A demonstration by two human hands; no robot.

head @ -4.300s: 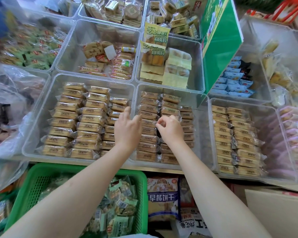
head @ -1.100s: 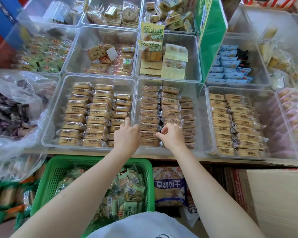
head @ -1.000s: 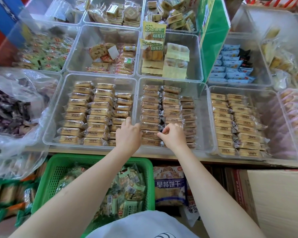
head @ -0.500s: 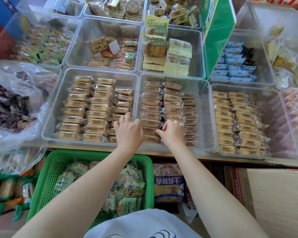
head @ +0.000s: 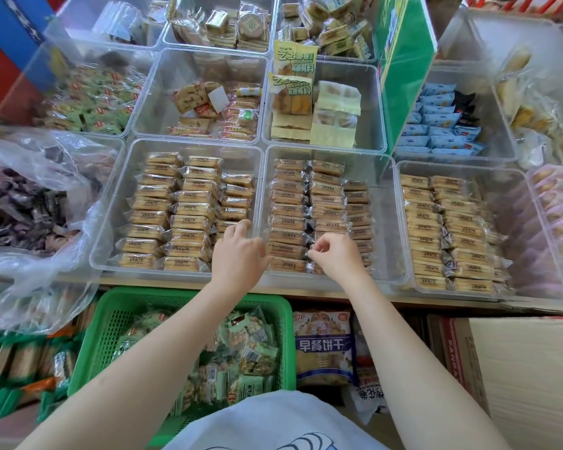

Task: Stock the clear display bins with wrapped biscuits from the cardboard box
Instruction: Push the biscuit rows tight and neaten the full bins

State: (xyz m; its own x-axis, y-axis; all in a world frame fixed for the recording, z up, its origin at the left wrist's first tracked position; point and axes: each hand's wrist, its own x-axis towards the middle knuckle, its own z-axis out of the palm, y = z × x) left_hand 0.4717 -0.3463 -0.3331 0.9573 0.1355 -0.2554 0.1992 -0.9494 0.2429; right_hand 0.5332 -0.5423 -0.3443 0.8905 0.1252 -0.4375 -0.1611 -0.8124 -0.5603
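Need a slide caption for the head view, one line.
Both hands, left and right, tidy wrapped biscuits in the middle clear bin above a green basket.

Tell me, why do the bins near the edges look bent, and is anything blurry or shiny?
Head view: the wide-angle lens bows the outer clear bins; the plastic bag on the left catches pale glare; the far corners go soft, while the wrapped biscuits and both hands, left and right, stay sharp under even light.
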